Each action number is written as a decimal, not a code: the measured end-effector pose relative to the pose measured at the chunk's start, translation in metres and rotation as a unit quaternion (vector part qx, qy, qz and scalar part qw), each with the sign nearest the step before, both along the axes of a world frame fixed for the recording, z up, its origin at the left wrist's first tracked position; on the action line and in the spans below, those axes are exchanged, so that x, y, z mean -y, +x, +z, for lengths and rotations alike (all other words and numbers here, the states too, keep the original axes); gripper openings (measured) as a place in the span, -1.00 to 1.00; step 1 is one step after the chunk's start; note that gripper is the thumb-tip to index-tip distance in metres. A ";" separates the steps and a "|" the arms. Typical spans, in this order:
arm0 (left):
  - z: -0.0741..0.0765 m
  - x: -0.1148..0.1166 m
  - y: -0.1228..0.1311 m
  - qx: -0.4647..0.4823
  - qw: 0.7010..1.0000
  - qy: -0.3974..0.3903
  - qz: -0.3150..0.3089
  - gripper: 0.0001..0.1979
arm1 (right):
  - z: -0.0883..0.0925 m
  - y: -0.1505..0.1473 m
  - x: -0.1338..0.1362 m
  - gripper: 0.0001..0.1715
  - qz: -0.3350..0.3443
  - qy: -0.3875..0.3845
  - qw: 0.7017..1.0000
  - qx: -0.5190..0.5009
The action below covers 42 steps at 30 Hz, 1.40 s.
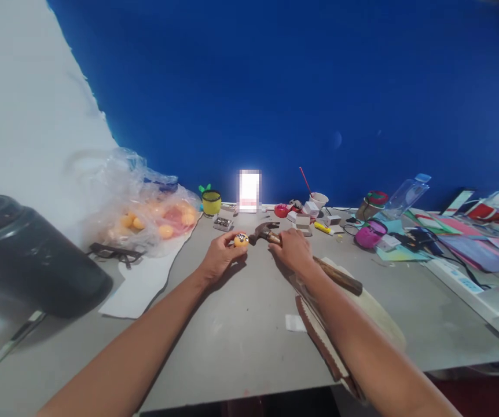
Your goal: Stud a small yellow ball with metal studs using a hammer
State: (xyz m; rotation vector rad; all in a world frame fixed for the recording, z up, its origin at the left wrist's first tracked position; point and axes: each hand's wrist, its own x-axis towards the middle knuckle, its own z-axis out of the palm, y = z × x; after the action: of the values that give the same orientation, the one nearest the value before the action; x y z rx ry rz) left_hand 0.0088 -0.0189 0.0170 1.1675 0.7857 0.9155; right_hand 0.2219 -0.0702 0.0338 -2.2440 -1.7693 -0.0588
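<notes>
My left hand [220,255] pinches a small orange ball [241,240] with a dark patch on top, holding it on the grey table [241,324]. My right hand [293,249] is closed round a hammer near its head. The hammer's metal head [263,231] lies just right of the ball, almost touching it. Its wooden handle [340,278] runs back under my right forearm.
A clear plastic bag of orange balls [154,217] lies at the left, with glasses [114,253] before it. A black rounded object [24,260] sits at the far left. A yellow cup [211,202], small boxes, a plastic bottle [406,197] and coloured paper [470,240] crowd the back and right.
</notes>
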 end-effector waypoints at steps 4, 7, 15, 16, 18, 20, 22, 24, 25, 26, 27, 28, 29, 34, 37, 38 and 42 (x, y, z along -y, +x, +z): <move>0.003 -0.002 -0.003 -0.016 0.998 0.050 0.040 -0.40 | -0.004 0.001 -0.001 -0.64 -0.016 -0.053 0.998 0.034; 0.004 -0.007 -0.006 -0.055 0.990 0.100 0.078 -0.49 | -0.002 -0.001 0.001 -0.68 -0.021 -0.044 0.999 0.020; 0.002 -0.011 -0.007 -0.040 0.989 0.087 0.112 -0.55 | 0.012 -0.019 0.016 -0.63 0.024 0.217 0.976 0.022; 0.002 -0.010 -0.006 -0.036 0.990 0.081 0.109 -0.56 | 0.012 -0.021 0.018 -0.63 0.037 0.240 0.969 0.031; 0.001 -0.009 -0.005 -0.026 0.992 0.071 0.099 -0.58 | 0.010 -0.024 0.019 -0.65 0.062 0.256 0.964 0.048; -0.001 -0.008 -0.005 -0.017 0.994 0.063 0.091 -0.59 | 0.008 -0.024 0.020 -0.67 0.077 0.254 0.962 0.057; -0.002 -0.009 -0.004 -0.013 0.994 0.059 0.094 -0.58 | 0.007 -0.023 0.019 -0.67 0.074 0.264 0.960 0.057; -0.002 -0.010 -0.004 -0.013 0.994 0.053 0.099 -0.55 | 0.007 -0.021 0.018 -0.66 0.059 0.282 0.956 0.054; -0.003 -0.010 -0.004 -0.012 0.994 0.051 0.099 -0.54 | 0.007 -0.020 0.018 -0.65 0.054 0.286 0.955 0.055; -0.003 -0.010 -0.004 -0.012 0.994 0.048 0.096 -0.54 | 0.008 -0.019 0.017 -0.64 0.055 0.284 0.956 0.057; -0.002 -0.010 -0.004 -0.013 0.995 0.046 0.092 -0.55 | 0.008 -0.019 0.017 -0.64 0.061 0.275 0.957 0.060; -0.002 -0.009 -0.004 -0.014 0.995 0.044 0.090 -0.57 | 0.008 -0.019 0.017 -0.63 0.071 0.265 0.959 0.065; -0.002 -0.009 -0.004 -0.016 0.995 0.044 0.091 -0.58 | 0.008 -0.019 0.017 -0.62 0.081 0.256 0.961 0.068; 0.001 -0.008 -0.005 -0.051 0.988 0.082 0.118 -0.63 | 0.011 -0.018 0.019 -0.62 0.070 0.278 0.957 0.053; 0.003 -0.008 -0.006 -0.062 0.987 0.091 0.117 -0.62 | 0.010 -0.020 0.018 -0.62 0.076 0.269 0.959 0.052; 0.004 -0.007 -0.007 -0.061 0.987 0.092 0.113 -0.62 | 0.009 -0.020 0.017 -0.63 0.085 0.258 0.961 0.054; 0.003 -0.008 -0.008 -0.066 0.984 0.119 0.117 -0.61 | 0.009 -0.019 0.016 -0.66 0.081 0.249 0.964 0.054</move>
State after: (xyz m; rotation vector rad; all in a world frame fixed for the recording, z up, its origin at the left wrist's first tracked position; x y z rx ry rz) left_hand 0.0013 -0.0110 0.0201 1.3758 0.9550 1.1600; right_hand 0.2028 -0.0864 0.0429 -1.7623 -1.7418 -0.5383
